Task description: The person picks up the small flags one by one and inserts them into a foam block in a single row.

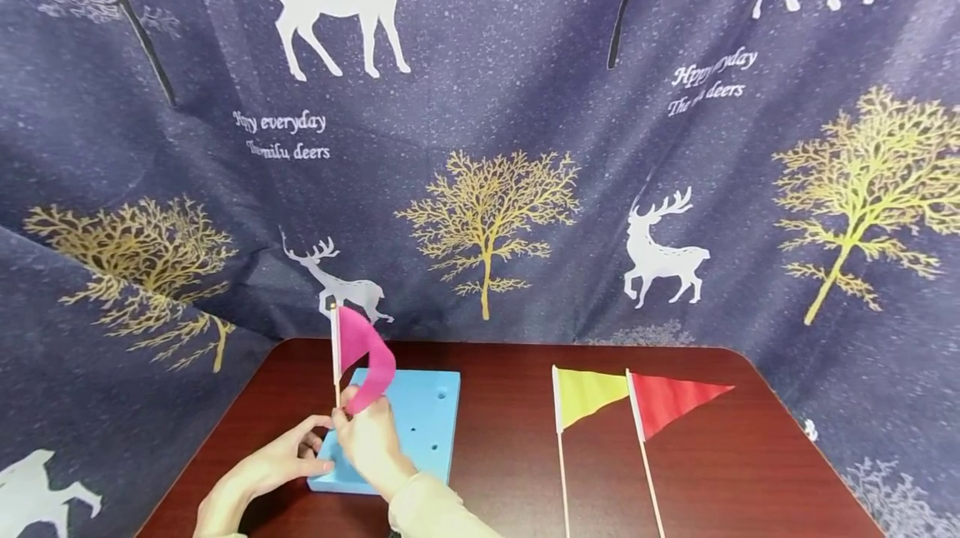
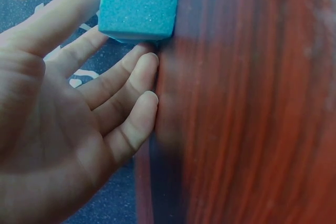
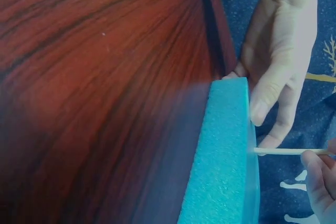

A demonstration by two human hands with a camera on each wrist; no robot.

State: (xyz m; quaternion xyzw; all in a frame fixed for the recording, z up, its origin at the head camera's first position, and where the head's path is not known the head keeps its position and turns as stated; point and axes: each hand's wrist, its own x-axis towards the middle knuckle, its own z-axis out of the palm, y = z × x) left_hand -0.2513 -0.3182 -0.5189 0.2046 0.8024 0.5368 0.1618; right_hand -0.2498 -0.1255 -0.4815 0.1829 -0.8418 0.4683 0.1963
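A pink flag (image 1: 356, 342) on a thin wooden stick stands upright over the left part of a light blue foam board (image 1: 431, 405). My right hand (image 1: 372, 442) pinches the stick low down, just above the board. In the right wrist view the lower end of the stick (image 3: 278, 151) meets the board's face; whether it sits in a hole I cannot tell. My left hand (image 1: 277, 459) grips the board's left edge, thumb on top. Its other fingers (image 2: 136, 121) lie along the side and below, by the tabletop. Several small holes show in the board.
To the right on the dark red-brown table (image 1: 510, 455) lie a yellow flag (image 1: 588, 395) and a red flag (image 1: 671, 401) side by side, sticks toward me. A patterned cloth (image 1: 510, 88) with deer and trees hangs behind the table.
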